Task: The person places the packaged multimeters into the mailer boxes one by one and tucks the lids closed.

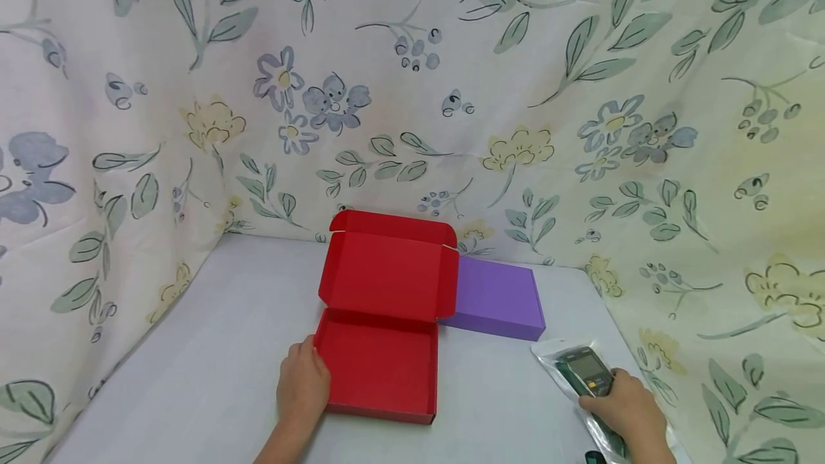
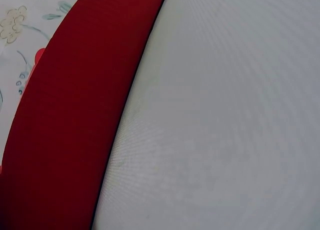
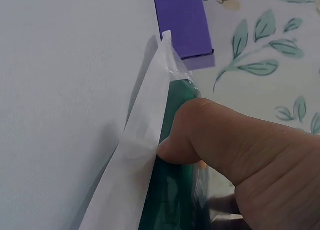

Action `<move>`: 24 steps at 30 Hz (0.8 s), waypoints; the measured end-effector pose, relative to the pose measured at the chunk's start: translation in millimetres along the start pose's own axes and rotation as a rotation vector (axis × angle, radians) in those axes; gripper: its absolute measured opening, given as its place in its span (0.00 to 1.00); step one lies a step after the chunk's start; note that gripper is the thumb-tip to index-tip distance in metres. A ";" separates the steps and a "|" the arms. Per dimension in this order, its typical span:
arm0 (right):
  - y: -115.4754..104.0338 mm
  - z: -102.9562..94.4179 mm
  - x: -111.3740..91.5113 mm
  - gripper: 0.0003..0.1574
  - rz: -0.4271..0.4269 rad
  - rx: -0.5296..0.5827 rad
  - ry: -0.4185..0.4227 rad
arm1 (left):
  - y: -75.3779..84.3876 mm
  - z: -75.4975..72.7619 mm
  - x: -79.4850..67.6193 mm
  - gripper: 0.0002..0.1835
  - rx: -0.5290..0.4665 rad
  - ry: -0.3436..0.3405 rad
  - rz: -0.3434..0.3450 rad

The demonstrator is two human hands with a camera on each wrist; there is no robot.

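Observation:
An open red cardboard box [image 1: 380, 367] lies on the white table, its lid raised toward the back and its tray bare inside. My left hand [image 1: 303, 382] holds the box's left wall; in the left wrist view only the red side wall [image 2: 75, 110] shows, with no fingers visible. Over at the right, my right hand [image 1: 628, 407] grips a green handheld meter [image 1: 586, 371] with a grey screen, inside a clear plastic bag [image 1: 548, 353]. The right wrist view shows the thumb pressed along the green side, and the bag's white face tilted up off the table.
A closed purple box [image 1: 496, 299] sits behind, to the right of the red lid. A small dark green object [image 1: 594, 457] is partly cut off at the bottom edge near the bag. Floral cloth [image 1: 412, 92] hangs around the white table [image 1: 213, 349] at the back and sides.

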State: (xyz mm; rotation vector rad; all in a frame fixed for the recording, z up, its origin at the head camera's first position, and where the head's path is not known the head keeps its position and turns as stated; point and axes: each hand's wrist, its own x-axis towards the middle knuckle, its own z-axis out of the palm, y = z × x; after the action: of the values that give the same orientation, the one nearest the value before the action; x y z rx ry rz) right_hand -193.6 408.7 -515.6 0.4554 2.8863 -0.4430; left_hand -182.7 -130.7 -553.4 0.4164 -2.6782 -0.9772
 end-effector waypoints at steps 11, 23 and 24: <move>-21.8 0.1 -12.2 0.70 -0.131 -0.021 0.036 | 0.0 -0.8 -0.2 0.21 -0.015 0.004 0.006; -58.4 -9.0 -32.1 0.66 -0.220 -0.033 0.069 | 0.5 -0.8 -0.9 0.21 -0.020 0.002 -0.002; -60.8 -9.2 -33.7 0.65 -0.234 -0.034 0.079 | 0.4 -0.6 -0.9 0.21 -0.020 0.003 -0.001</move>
State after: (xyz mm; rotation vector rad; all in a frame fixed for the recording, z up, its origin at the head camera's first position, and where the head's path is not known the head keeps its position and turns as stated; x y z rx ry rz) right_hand -183.1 347.3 -483.4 0.1315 3.0323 -0.4186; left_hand -181.8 -130.5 -552.8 0.4147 -2.6637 -1.0023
